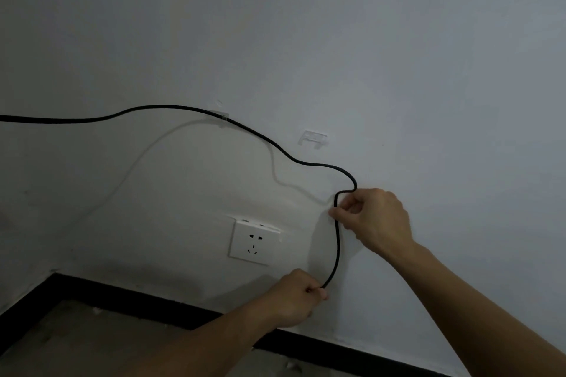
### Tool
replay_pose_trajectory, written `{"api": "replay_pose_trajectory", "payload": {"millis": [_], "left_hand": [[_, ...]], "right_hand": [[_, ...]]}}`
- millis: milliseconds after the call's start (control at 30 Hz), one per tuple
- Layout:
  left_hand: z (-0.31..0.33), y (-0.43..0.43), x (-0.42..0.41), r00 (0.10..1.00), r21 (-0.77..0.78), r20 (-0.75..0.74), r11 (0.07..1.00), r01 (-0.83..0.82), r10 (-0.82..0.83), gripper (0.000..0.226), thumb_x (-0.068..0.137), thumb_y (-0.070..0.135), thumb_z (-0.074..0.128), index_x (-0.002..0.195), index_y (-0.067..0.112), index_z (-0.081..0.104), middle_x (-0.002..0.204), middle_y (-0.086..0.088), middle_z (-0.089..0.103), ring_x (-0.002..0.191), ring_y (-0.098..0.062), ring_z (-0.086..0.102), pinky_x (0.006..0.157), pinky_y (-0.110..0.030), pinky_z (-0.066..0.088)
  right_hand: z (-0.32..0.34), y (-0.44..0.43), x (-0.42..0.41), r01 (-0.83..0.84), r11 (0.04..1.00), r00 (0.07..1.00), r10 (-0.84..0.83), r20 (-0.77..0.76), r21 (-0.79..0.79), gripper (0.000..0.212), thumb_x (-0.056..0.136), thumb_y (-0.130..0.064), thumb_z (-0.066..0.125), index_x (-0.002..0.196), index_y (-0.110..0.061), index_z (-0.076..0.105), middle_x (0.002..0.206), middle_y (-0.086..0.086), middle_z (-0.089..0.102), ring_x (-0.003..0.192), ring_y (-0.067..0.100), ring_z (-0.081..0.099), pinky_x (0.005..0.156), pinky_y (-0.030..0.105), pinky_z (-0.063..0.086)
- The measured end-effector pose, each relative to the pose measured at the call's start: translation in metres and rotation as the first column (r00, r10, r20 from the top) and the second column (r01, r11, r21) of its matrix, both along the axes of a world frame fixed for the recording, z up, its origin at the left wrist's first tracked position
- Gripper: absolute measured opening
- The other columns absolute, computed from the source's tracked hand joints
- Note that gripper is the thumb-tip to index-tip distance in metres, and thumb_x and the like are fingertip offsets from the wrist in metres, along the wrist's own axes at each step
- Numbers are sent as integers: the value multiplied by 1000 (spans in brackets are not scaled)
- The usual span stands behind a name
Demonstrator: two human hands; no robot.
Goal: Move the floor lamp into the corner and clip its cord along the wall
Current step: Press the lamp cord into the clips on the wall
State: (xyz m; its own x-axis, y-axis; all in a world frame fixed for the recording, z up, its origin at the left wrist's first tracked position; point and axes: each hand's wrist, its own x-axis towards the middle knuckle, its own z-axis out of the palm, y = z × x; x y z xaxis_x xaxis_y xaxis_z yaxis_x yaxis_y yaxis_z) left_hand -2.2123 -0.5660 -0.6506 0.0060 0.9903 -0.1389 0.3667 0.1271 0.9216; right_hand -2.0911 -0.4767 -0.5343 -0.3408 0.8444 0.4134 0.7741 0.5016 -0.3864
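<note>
cord [309, 162] | both hands pinch it; seemingly in left clip [221, 116]

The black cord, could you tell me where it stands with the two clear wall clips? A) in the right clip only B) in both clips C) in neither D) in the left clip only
D: the black cord runs through the left clip, while the right clip sits empty above it.

Both bare forearms reach toward 12 o'clock; right hand [372, 217] pinching at fingertips, left hand [295, 297] fisted lower, at 7 o'clock from it.
</note>
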Motion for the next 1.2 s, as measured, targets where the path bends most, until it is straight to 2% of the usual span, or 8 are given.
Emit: {"api": "replay_pose_trajectory", "payload": {"millis": [67, 267, 400, 567, 700, 833, 967, 1200], "left_hand": [[-2, 1, -1, 1000, 0, -11, 1000, 11, -11, 25, 96, 22, 48, 92, 7, 69, 56, 3, 48, 51, -5, 46, 66, -23, 41], [-6, 2, -12, 997, 29, -78, 999, -25, 27, 23, 96, 22, 50, 79, 11, 62, 54, 3, 46, 46, -2, 44, 47, -11, 39], [-8, 3, -25, 988, 58, -118, 994, -90, 97, 31, 94, 20, 53, 65, 9, 54, 49, 2, 40, 42, -4, 38, 49, -17, 37], [-10, 4, -49, 977, 62, -147, 988, -144, 152, 21, 93, 21, 54, 75, 12, 61, 49, 3, 43, 38, -2, 39, 37, -10, 31], [-9, 6, -59, 974, 66, -120, 981, -185, 192, 35, 92, 19, 57, 58, 13, 54, 43, 6, 40, 30, 0, 34, 35, -10, 31], [-8, 3, -61, 976, 61, -99, 980, -189, 195, 32, 92, 18, 56, 61, 11, 53, 45, 3, 40, 32, -1, 35, 35, -12, 32], [-3, -1, -61, 978, 70, -105, 982, -177, 183, 33, 93, 19, 55, 62, 11, 53, 48, 2, 44, 34, -1, 39, 36, -10, 34], [2, -7, -62, 976, 85, -118, 981, -172, 181, 38, 94, 20, 53, 56, 12, 48, 51, -1, 45, 31, 3, 39, 36, -8, 34]], "right_hand": [[-4, 0, 4, -46, 998, 996, 49, 71, -46, 20, 75, -45, 75, 64, -33, 64, 63, -11, 69, 55, 9, 64, 61, 34, 58], [-8, -1, 4, -80, 996, 983, 85, 162, -39, 17, 84, -37, 70, 73, -25, 73, 64, -4, 73, 50, 8, 65, 61, 34, 59], [-4, -4, 2, -79, 996, 968, 84, 238, -33, 16, 82, -39, 69, 73, -26, 72, 72, -6, 73, 61, 16, 68, 66, 34, 57], [15, -12, 1, -95, 995, 992, 97, -80, 24, 31, 68, -51, 79, 67, -29, 57, 62, -9, 65, 56, 12, 64, 57, 32, 55], [29, -25, -7, -193, 968, 892, 240, -382, 158, 24, 77, -31, 79, 72, -26, 56, 68, -3, 65, 51, 14, 63, 50, 24, 52], [38, -26, -20, -240, 966, 800, 254, -543, 98, 14, 84, -16, 73, 79, -20, 61, 71, 1, 68, 54, 13, 68, 49, 29, 50], [40, -23, -31, -231, 962, 779, 271, -566, 142, 14, 87, -12, 70, 83, -25, 65, 76, -5, 68, 53, 11, 68, 52, 25, 50], [47, -19, -47, -85, 954, 842, 223, -491, 288, 8, 83, -27, 73, 78, -21, 74, 59, -12, 64, 57, 10, 60, 56, 13, 46]]}}
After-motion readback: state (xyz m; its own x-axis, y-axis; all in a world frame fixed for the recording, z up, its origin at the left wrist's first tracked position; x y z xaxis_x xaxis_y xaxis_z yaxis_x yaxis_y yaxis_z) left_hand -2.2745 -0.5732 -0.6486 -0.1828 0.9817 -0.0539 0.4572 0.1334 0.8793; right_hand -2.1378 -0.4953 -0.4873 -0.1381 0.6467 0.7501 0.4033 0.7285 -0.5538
